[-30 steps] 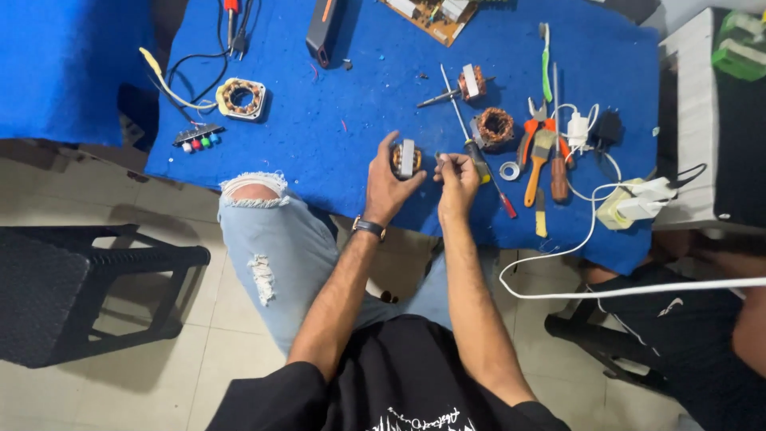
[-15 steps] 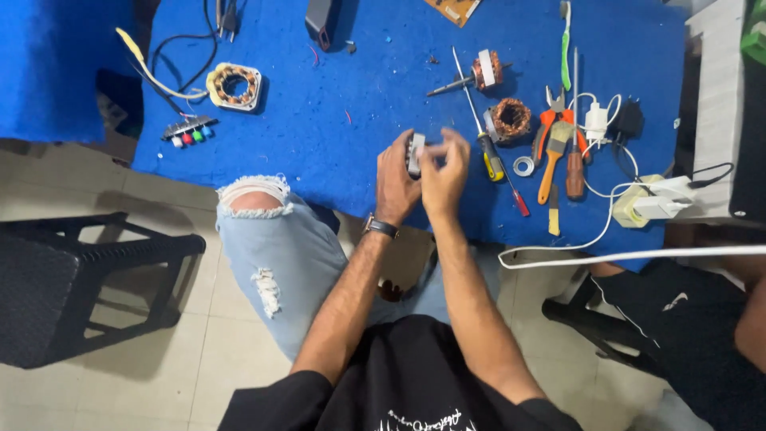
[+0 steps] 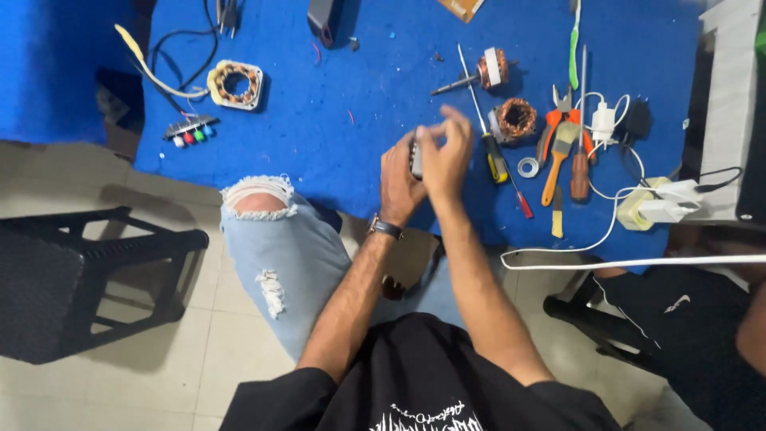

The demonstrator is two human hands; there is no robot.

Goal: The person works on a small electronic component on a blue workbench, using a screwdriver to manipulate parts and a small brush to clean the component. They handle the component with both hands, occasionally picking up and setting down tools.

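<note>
A small grey metal part (image 3: 416, 160) is held between the two hands above the near edge of the blue table (image 3: 375, 96), roughly midway along that edge. Only a narrow strip of the part is exposed; its exact kind cannot be told. The left hand (image 3: 397, 182) is closed around the part from the left, with a dark wristwatch (image 3: 386, 229) worn on that wrist. The right hand (image 3: 445, 156) is pressed against the part from the right, its fingers half curled and blurred, so the exact finger contact cannot be told.

Just right of the hands, a yellow-handled screwdriver (image 3: 487, 136) is laid pointing toward the far edge, with a red-handled screwdriver (image 3: 520, 199) beside it nearer the near edge. A copper-wound coil (image 3: 515, 118) is placed just beyond these, a wound armature on a shaft (image 3: 483, 73) is placed farther toward the far edge, and a small metal ring (image 3: 527, 168) lies near the coil. Orange-handled pliers (image 3: 562, 120), a brush (image 3: 558, 160) and a brown-handled screwdriver (image 3: 581, 152) are grouped toward the right edge, next to a white charger (image 3: 603, 124) with its cable.

Near the left edge, a square wound stator (image 3: 234, 85) is set, with a strip of coloured buttons (image 3: 188, 132) near the near-left corner.
</note>
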